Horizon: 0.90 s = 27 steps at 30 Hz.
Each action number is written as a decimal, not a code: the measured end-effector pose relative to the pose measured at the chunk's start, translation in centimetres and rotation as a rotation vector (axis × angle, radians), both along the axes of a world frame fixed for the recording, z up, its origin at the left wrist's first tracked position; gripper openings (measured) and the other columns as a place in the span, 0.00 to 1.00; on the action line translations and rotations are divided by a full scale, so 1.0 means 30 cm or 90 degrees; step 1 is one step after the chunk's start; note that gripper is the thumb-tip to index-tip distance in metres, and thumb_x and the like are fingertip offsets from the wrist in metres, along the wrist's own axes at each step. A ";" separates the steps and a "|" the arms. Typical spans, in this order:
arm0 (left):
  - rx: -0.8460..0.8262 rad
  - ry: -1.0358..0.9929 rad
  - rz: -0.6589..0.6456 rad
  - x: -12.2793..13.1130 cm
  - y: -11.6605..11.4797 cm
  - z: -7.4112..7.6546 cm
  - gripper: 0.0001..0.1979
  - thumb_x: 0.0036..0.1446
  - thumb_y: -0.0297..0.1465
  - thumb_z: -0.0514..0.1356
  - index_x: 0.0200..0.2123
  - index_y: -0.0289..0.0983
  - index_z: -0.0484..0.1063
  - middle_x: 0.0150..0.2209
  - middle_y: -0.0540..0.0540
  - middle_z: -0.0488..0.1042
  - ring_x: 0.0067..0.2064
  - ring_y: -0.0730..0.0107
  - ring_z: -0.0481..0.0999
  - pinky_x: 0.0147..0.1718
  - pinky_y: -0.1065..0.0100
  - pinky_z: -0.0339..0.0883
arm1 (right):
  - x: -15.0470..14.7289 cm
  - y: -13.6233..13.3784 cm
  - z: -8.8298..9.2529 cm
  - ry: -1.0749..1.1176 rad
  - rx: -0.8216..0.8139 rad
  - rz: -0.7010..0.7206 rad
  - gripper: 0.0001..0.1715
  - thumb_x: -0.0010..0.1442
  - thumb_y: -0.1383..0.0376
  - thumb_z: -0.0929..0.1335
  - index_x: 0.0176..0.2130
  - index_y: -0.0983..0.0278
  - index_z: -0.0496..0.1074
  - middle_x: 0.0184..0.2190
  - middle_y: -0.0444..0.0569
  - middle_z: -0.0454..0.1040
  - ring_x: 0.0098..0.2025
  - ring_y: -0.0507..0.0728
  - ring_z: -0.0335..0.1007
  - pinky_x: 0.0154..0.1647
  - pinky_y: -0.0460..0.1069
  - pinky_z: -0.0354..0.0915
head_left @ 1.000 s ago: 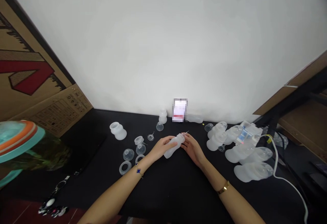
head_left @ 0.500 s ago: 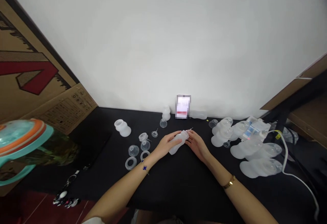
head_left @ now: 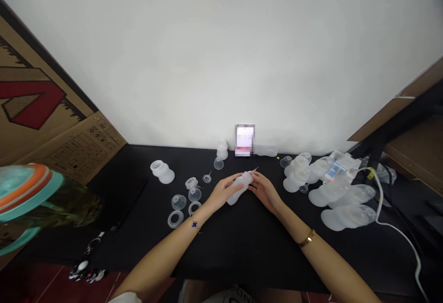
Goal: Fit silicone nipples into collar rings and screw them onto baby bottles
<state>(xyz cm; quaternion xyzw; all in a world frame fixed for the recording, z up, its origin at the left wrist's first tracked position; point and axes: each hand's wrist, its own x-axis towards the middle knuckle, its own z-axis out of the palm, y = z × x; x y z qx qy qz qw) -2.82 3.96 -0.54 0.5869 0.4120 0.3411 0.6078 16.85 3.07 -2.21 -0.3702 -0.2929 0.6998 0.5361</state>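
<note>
I am listing the desk (head_left: 242, 252) from left to right.

Item: a cardboard box (head_left: 79, 146), standing against the wall.
Item: a lidded drinking cup (head_left: 31, 187), showing orange and teal at its top.
Item: a beaded keychain (head_left: 83, 266), hanging at the desk's edge.
Item: an uncapped wide-neck bottle (head_left: 162, 172), its mouth facing upper left.
Item: loose fittings, sitting close together: a screw ring (head_left: 169, 220), a clear dome cap (head_left: 179, 202) and, slightly apart, a stemmed insert (head_left: 206, 179).
Item: a small white bottle (head_left: 222, 151), standing by the wall.
Item: the left hand (head_left: 219, 195), closing its fingers and thumb around the body of the held bottle.
Item: the held bottle (head_left: 238, 193), sitting between both hands above the middle of the desk. Its long axis is running diagonally, the base pointing lower left toward the wearer, the neck pointing upper right toward the wall. A thin stem (head_left: 255, 169) is projecting beyond the neck.
Item: a phone (head_left: 245, 140), leaning on the wall, its screen pixelated.
Item: the right hand (head_left: 265, 189), half curling, fingertips meeting the neck; I cannot tell whether they are gripping anything.
Item: capped bottles (head_left: 296, 177), grouping at right.
Item: a white cable (head_left: 389, 225), curving beside them.
</note>
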 end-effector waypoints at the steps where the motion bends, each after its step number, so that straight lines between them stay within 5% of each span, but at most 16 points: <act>1: 0.002 0.008 0.003 0.000 -0.001 0.001 0.32 0.56 0.46 0.66 0.61 0.37 0.71 0.54 0.41 0.78 0.56 0.49 0.75 0.55 0.56 0.67 | -0.001 0.000 0.000 0.000 -0.001 -0.003 0.14 0.53 0.57 0.78 0.39 0.59 0.80 0.42 0.47 0.80 0.46 0.59 0.74 0.52 0.55 0.65; 12: 0.015 -0.010 0.004 0.003 0.005 -0.017 0.32 0.57 0.47 0.65 0.61 0.37 0.72 0.55 0.41 0.77 0.56 0.49 0.76 0.55 0.57 0.67 | 0.001 0.004 0.002 -0.021 -0.005 0.018 0.21 0.52 0.53 0.76 0.45 0.57 0.80 0.45 0.49 0.81 0.49 0.62 0.74 0.54 0.57 0.65; 27: 0.010 -0.015 -0.001 0.003 -0.006 0.005 0.30 0.57 0.47 0.65 0.58 0.37 0.74 0.51 0.41 0.80 0.52 0.51 0.77 0.51 0.59 0.69 | -0.001 -0.002 0.007 -0.015 0.001 -0.008 0.13 0.53 0.55 0.78 0.36 0.58 0.79 0.39 0.47 0.80 0.44 0.59 0.74 0.52 0.55 0.66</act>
